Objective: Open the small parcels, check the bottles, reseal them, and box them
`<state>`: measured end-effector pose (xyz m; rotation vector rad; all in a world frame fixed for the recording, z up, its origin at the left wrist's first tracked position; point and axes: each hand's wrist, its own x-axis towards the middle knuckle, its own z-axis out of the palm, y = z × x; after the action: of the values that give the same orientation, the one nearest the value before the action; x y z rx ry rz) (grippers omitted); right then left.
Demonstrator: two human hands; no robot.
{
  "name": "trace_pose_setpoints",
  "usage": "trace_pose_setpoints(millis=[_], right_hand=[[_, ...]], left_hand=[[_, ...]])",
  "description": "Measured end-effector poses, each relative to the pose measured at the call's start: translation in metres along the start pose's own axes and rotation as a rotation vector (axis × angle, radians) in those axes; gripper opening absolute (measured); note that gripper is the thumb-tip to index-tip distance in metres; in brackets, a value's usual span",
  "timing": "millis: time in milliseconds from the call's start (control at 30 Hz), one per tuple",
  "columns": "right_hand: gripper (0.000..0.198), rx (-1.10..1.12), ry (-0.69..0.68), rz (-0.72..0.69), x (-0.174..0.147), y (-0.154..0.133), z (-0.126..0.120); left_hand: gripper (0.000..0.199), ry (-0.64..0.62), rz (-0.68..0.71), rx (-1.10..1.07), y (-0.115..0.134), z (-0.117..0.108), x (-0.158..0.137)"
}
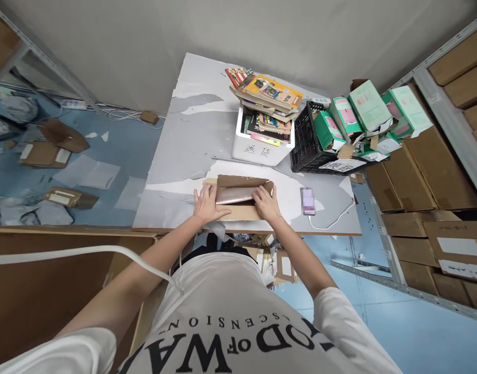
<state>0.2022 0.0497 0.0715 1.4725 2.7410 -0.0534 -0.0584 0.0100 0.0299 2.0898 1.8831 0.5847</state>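
Observation:
An open cardboard box lies at the front edge of the table, its back wall standing up. Inside it is a flat packet in a silvery, bubble-wrap-like covering; what it contains is hidden. My left hand lies on the box's left end with fingers spread and the thumb stretched along the front. At the right end, my right hand reaches over the rim. Its bent, parted fingers touch the packet's right end, with one finger stretched outside the box. Neither hand visibly wraps around anything.
Behind the box stand a white bin of books and a black crate piled with green cartons. A phone with a cable lies to the right. Cartons fill the right shelves; packaging litters the left floor.

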Motion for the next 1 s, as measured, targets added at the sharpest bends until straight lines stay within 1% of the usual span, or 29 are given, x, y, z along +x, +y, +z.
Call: trace_pose_setpoints(millis=[67, 167, 233, 300, 400, 500, 633, 700, 767, 800, 867, 900, 933, 967, 1000], right_hand=[[0.041, -0.095, -0.027, -0.088, 0.015, -0.009, -0.006], [0.036, -0.202, -0.170, -0.119, 0.038, -0.017, -0.008], [0.035, -0.224, -0.253, -0.130, 0.050, -0.015, -0.011], [0.032, -0.182, -0.271, -0.130, 0.056, -0.009, -0.017], [0.024, -0.041, -0.225, -0.123, 0.057, 0.006, -0.035], [0.019, 0.075, -0.134, -0.109, 0.049, 0.021, -0.057], [0.019, 0.100, 0.065, -0.145, 0.029, 0.035, -0.082], [0.023, 0.100, 0.184, -0.196, 0.016, 0.039, -0.094], [0.028, 0.092, 0.302, -0.262, 0.004, 0.040, -0.105], [0.029, 0.083, 0.361, -0.294, -0.002, 0.039, -0.111], [0.027, 0.067, 0.471, -0.360, -0.012, 0.037, -0.124], [0.025, 0.063, 0.523, -0.394, -0.016, 0.036, -0.130], [0.023, 0.063, 0.572, -0.428, -0.019, 0.035, -0.137], [0.020, 0.066, 0.615, -0.461, -0.021, 0.034, -0.143], [0.017, 0.069, 0.651, -0.490, -0.023, 0.034, -0.148]], left_hand=[[0.107, -0.040, -0.012, 0.026, 0.008, -0.005, -0.001], [0.106, -0.135, -0.064, 0.035, 0.016, -0.012, 0.003], [0.109, -0.163, -0.127, 0.006, 0.016, -0.016, 0.007], [0.114, -0.158, -0.208, -0.048, 0.013, -0.020, 0.012], [0.119, -0.126, -0.314, -0.122, 0.008, -0.026, 0.017], [0.119, -0.120, -0.323, -0.139, 0.006, -0.030, 0.018], [0.112, -0.119, -0.314, -0.172, 0.008, -0.032, 0.019], [0.102, -0.133, -0.320, -0.215, 0.006, -0.033, 0.019], [0.085, -0.121, -0.327, -0.285, 0.003, -0.036, 0.020], [0.074, -0.082, -0.328, -0.337, 0.003, -0.038, 0.021], [0.054, 0.067, -0.337, -0.485, 0.006, -0.046, 0.023], [0.050, 0.145, -0.342, -0.589, 0.011, -0.052, 0.024], [0.049, 0.189, -0.347, -0.719, 0.016, -0.059, 0.025], [0.052, 0.177, -0.358, -0.873, 0.023, -0.067, 0.026], [0.057, 0.091, -0.373, -1.046, 0.030, -0.076, 0.027]])
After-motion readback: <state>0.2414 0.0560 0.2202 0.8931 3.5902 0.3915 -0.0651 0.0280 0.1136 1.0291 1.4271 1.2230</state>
